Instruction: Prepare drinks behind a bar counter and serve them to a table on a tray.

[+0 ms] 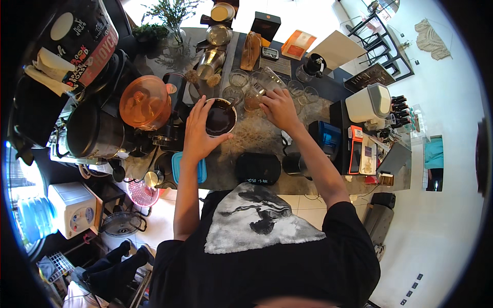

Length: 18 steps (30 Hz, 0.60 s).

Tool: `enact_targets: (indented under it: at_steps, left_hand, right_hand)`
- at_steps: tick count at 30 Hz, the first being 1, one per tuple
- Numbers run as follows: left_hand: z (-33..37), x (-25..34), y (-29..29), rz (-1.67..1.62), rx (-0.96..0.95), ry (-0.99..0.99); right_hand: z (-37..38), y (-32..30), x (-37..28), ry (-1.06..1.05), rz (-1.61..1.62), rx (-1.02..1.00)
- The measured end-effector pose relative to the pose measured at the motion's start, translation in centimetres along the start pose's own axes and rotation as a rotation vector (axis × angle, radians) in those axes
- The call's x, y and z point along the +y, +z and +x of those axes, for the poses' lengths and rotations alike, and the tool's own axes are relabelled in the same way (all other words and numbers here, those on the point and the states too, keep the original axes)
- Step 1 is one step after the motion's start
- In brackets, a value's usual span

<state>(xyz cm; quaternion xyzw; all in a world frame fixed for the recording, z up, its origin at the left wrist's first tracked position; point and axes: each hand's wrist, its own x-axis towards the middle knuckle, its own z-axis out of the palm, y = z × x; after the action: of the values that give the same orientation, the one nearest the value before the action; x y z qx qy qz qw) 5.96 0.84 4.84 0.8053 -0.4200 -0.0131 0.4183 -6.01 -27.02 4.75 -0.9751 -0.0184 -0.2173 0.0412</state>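
My left hand [197,126] curves around the near left side of a round, pale-rimmed container [235,122], fingers along its far left edge and thumb at the near side. Dark brown contents fill it, and something like a spoon handle [232,104] shows at its right inner side. My right hand [279,109] is closed on a clear drinking glass [268,79], which looks tilted. Beneath that glass stands another with a brownish tint [251,101]; whether the two touch, I cannot tell. More clear glasses [239,78] cluster around them on the counter.
A black digital scale [258,168] lies near the counter's front edge, beside a dark pitcher [294,164]. To the left are an orange translucent hopper [145,102] and a blue-rimmed box [198,167]. A blue container [325,134] stands right. Another person's legs [115,264] show lower left.
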Motion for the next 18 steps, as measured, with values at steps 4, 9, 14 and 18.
enact_targets:
  at_steps: [4,9,14,18]
  left_hand:
    - [0.0,0.0,0.4,0.007,0.004,-0.002]
    - [0.1,0.5,0.5,0.031,0.029,0.045]
    - [0.5,1.5,0.4,0.035,0.045,0.119]
    - [0.3,2.5,0.1,0.028,0.058,0.175]
  right_hand:
    - [-0.4,-0.6,-0.5,0.075,0.075,0.111]
    - [-2.1,0.3,-0.6,0.693,0.534,0.483]
    - [-4.4,-1.4,-2.6,0.937,0.759,0.712]
    - [-6.0,-4.7,-7.2,0.995,1.15,0.929]
